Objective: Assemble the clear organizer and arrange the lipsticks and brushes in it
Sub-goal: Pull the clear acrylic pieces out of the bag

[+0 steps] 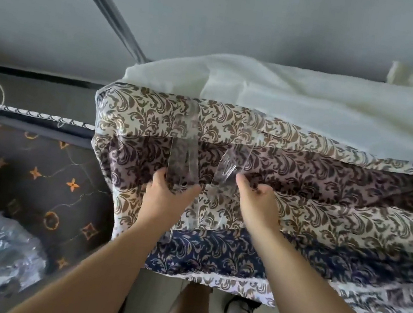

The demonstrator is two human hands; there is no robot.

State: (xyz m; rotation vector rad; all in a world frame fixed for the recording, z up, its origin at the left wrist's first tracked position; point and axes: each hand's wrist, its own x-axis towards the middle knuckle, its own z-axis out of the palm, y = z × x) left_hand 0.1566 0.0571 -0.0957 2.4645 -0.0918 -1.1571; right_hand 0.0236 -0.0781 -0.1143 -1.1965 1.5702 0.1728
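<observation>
left hand (167, 193): gripping a clear organizer panel (181, 163), long axis pointing away from the person
right hand (257, 201): pinching a second clear piece (227, 170), just beside the first
where: both over the patterned tabletop (324, 222)
next, I'd guess: slot them together sideways

Work surface is a bed (311, 220) covered in a leaf-patterned sheet, banded cream, purple-brown and navy. A cream blanket (315, 103) lies bunched along the far side. Clear organizer panels (183, 163) lie directly on the sheet near the left end, hard to separate visually.
</observation>
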